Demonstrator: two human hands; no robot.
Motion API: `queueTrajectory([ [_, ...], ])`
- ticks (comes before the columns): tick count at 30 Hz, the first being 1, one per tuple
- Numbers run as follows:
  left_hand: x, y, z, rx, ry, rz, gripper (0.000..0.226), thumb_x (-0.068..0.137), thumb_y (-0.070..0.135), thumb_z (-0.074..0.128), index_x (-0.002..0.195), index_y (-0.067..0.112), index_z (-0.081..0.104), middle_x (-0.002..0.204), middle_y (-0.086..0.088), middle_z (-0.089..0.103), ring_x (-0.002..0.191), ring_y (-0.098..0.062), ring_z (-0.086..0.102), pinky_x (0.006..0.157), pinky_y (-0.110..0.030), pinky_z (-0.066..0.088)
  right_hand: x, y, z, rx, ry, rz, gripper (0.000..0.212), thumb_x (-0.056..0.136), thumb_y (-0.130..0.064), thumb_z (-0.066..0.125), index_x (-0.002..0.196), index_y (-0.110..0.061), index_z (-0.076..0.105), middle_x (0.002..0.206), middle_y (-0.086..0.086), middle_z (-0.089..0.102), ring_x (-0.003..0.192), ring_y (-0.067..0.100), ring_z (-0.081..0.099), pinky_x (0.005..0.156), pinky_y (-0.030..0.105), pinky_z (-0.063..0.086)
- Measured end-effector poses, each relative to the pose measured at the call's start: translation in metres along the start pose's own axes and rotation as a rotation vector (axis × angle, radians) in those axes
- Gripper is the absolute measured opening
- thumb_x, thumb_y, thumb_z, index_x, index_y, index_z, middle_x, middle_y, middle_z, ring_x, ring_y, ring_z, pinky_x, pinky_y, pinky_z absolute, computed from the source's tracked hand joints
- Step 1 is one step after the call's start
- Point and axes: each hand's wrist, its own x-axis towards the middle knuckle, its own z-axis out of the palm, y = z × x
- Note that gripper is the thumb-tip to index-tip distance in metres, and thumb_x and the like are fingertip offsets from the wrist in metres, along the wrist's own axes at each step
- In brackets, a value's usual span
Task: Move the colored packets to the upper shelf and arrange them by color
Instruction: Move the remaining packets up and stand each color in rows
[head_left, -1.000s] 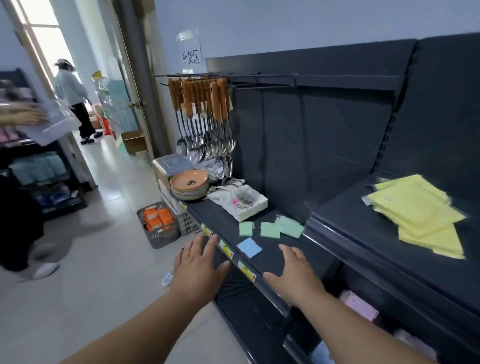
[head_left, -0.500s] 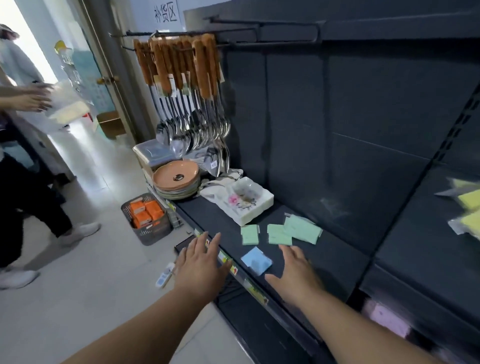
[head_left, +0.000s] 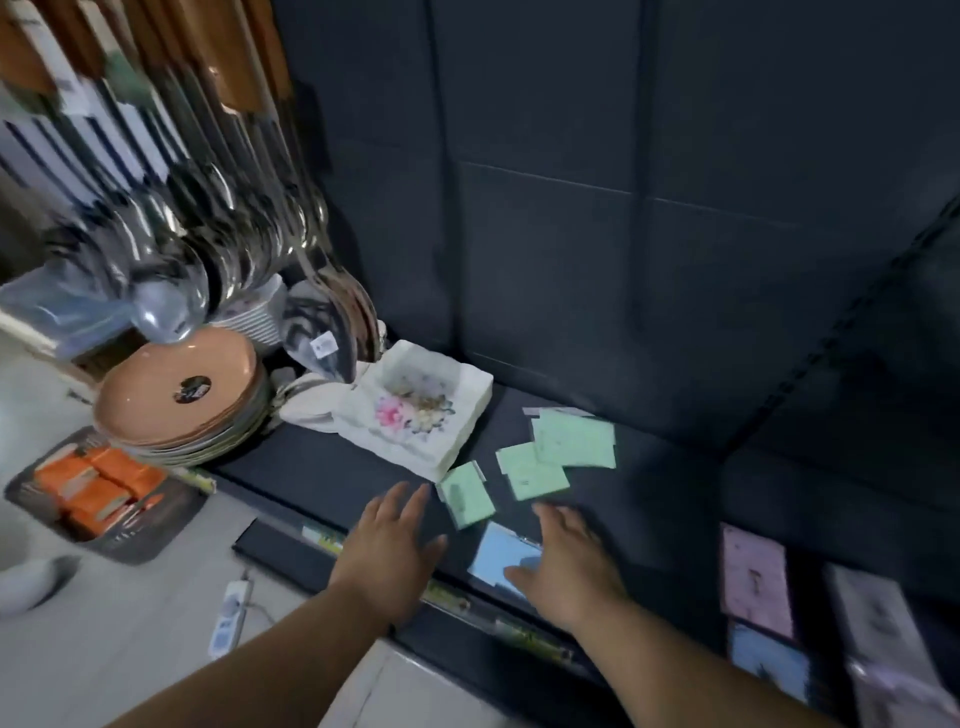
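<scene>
Two hands and forearms in shot — all bare. Left hand (head_left: 390, 548): its back faced the camera, four fingers and thumb all showed, outline fairly sharp, knuckles only faintly marked. Left forearm (head_left: 249, 675) was bare from wrist to the bottom edge of frame and widened toward the edge. Right hand (head_left: 566, 566): back showed too, fingertips smeared by motion blur, thumb a short rounded shape. Right forearm (head_left: 701, 696) was bare likewise, out to the frame edge. Nails were too blurred to tell — surface detail was soft on both hands.
</scene>
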Motion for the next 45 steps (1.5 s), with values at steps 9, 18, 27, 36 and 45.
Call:
queueTrajectory([
  [9,0.063,0.021,0.042,-0.094,-0.175,0.115,0.058,0.099,0.046,0.026,0.152,0.025,0.016,0.161,-0.004,0.005,0.145,-0.028,0.013,0.118,-0.030,0.015,0.036,0.014,0.034,-0.112,-0.006,0.061,0.073,0.072,-0.056,0.071,0.134,-0.030,0.043,0.135,-0.002,0.043,0.125,0.019,0.041,0.103,0.029,0.035],
  [18,0.081,0.055,0.052,-0.126,0.041,-0.023,0.055,0.094,0.052,0.044,0.138,0.020,0.038,0.152,0.001,0.026,0.136,-0.024,0.031,0.105,-0.031,0.034,0.063,0.063,-0.006,0.188,0.082,0.239,0.030,0.086,-0.037,0.064,0.108,-0.019,0.052,0.106,0.004,0.062,0.095,0.024,0.060,0.070,0.027,0.042],
  [27,0.074,0.072,0.067,-0.588,0.305,-0.146,0.067,0.069,-0.009,0.057,0.132,0.011,0.044,0.142,-0.004,0.029,0.125,-0.023,0.037,0.102,-0.022,0.028,0.117,0.069,-0.032,0.586,0.224,0.174,0.024,0.091,-0.038,0.060,0.082,-0.016,0.059,0.077,0.000,0.060,0.071,0.017,0.055,0.059,0.027,0.040],
  [36,0.122,0.086,0.052,-0.498,0.153,0.086,0.075,0.083,0.012,0.065,0.147,0.015,0.026,0.150,0.000,0.024,0.136,-0.008,0.025,0.104,-0.007,0.012,0.155,0.071,-0.037,0.321,0.304,0.224,0.039,0.088,-0.042,0.065,0.105,-0.006,0.063,0.116,0.008,0.058,0.107,0.025,0.057,0.080,0.025,0.039],
  [45,0.145,0.089,0.043,-0.147,-0.136,-0.033,0.095,0.081,0.038,0.071,0.151,0.013,0.011,0.149,-0.009,0.031,0.133,-0.028,0.035,0.109,-0.033,0.032,0.137,0.073,-0.045,0.465,0.198,0.347,0.045,0.084,-0.037,0.073,0.116,-0.009,0.059,0.116,0.006,0.064,0.104,0.023,0.060,0.075,0.021,0.039],
])
